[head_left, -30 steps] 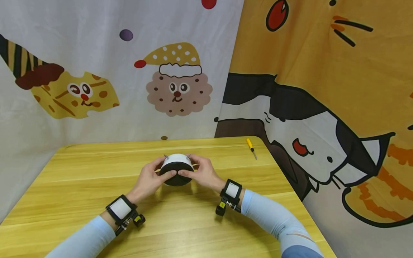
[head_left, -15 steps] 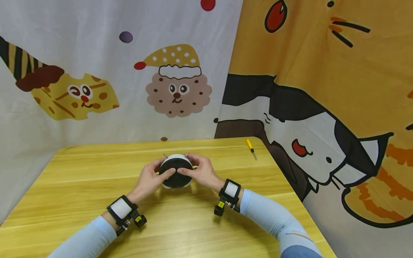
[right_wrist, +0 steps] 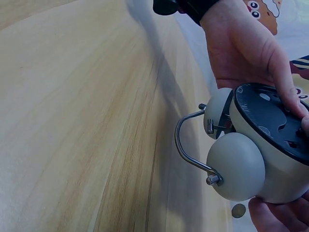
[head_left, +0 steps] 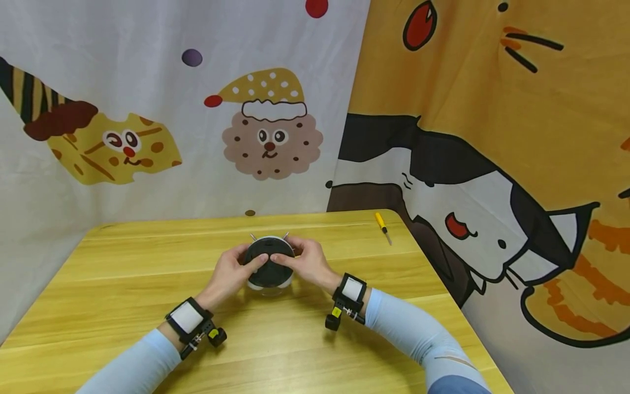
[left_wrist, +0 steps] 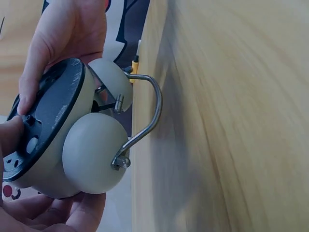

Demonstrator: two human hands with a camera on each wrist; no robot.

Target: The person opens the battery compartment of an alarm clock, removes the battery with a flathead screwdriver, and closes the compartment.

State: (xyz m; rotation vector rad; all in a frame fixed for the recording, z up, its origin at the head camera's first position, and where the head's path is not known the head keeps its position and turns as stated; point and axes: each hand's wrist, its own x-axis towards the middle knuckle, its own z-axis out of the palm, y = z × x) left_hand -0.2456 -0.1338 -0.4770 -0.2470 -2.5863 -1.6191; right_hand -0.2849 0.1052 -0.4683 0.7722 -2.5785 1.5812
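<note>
Both hands hold a white twin-bell alarm clock [head_left: 269, 273] upside down, its black back facing the head camera. Two thin metal feet point up at its top edge. Its rounded bells [left_wrist: 94, 152] and curved metal handle [right_wrist: 181, 145] are on the underside, close over the table. The left hand [head_left: 229, 272] grips the left side, thumb pressed on the black back and fingers curled behind. On the opposite side the right hand [head_left: 310, 264] grips likewise, the thumb tips nearly meeting at the middle. The clock's front is hidden.
A screwdriver [head_left: 382, 225] with a yellow handle lies near the far right corner of the wooden table [head_left: 147, 257]. Behind the far edge hangs a printed curtain [head_left: 275, 197]. Each wrist wears a strapped camera mount [head_left: 189, 320].
The clock has tilted between the hands, so its black back shows more fully and the bells now appear at its lower edge. Both hands keep their grip almost in place.
</note>
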